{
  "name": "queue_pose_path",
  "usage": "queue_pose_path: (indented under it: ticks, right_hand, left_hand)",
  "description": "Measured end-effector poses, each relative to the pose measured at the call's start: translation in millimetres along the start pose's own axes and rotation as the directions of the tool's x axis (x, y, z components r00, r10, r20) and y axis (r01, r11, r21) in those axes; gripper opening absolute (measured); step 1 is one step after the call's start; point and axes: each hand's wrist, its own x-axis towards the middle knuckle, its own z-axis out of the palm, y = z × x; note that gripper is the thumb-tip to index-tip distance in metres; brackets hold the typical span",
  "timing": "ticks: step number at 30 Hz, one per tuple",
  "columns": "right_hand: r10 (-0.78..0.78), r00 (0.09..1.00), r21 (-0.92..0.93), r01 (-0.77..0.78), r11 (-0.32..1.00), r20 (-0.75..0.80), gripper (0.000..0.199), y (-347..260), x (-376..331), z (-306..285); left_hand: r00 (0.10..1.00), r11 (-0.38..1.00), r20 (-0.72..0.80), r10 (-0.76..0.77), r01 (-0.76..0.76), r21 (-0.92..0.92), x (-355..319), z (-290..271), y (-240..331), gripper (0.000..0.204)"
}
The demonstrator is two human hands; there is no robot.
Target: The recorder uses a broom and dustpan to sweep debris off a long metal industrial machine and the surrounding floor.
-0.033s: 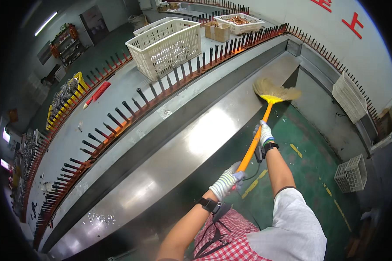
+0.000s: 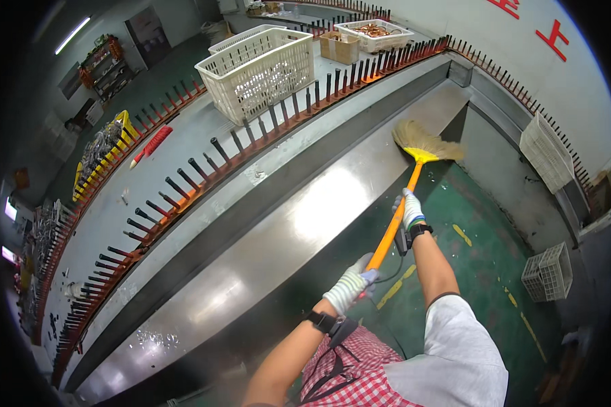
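Both my gloved hands are closed round the orange handle of a broom [image 2: 389, 239]. My left hand [image 2: 349, 283] grips the end of the handle nearest me. Farther along, closer to the head, my right hand [image 2: 410, 209] holds it. The broom has a yellow collar and tan bristles [image 2: 424, 140], which fan out over the far end of a shiny metal ledge [image 2: 329, 207] and past its edge above the green floor [image 2: 482, 237]. Small bright bits [image 2: 155, 339] lie on the ledge's near left part.
Left of the ledge runs a long bench [image 2: 183, 139] lined with upright black-tipped pegs [image 2: 191, 171]. A white crate [image 2: 254, 78], a carton [image 2: 339, 49] and a red-handled tool [image 2: 155, 144] lie on it. White baskets hang at right [image 2: 546, 152] and stand on the floor [image 2: 548, 271].
The broom head and my right hand have shifted very slightly to the left. My grip on the handle is the same.
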Motion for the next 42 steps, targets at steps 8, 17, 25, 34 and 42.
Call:
queue_pose_path:
  ticks: [8, 17, 25, 34, 42]
  right_hand:
    - [0.252, 0.897, -0.043, -0.254, 0.966, 0.363, 0.026, 37.8, -37.8, 41.3]
    - [0.358, 0.887, -0.17, -0.32, 0.932, 0.291, 0.024, 107.5, -101.5, 67.4]
    - [0.642, 0.682, -0.503, -0.441, 0.743, 0.351, 0.025, 209.9, -309.6, 42.5]
    - [0.773, 0.462, -0.694, -0.375, 0.614, 0.435, 0.026, 328.7, -514.3, 58.0]
    - [0.906, 0.141, -0.519, -0.78, 0.351, 0.4, 0.022, 306.9, -584.4, 63.4]
  left_hand:
    - [0.991, 0.865, -0.11, -0.07, 0.005, -0.501, -88.2, 5.9, 21.3, 0.058]
    - [0.884, 0.703, -0.393, -0.254, -0.11, -0.703, -230.0, 80.8, 8.3, 0.06]
    - [0.652, 0.742, -0.684, -0.326, -0.272, -0.612, -409.4, 173.9, -74.4, 0.061]
    - [0.295, 0.792, -0.908, -0.298, -0.454, -0.408, -533.1, 233.8, -177.0, 0.066]
    - [0.328, 0.878, -0.901, -0.283, -0.29, -0.381, -583.2, 262.6, -231.5, 0.057]
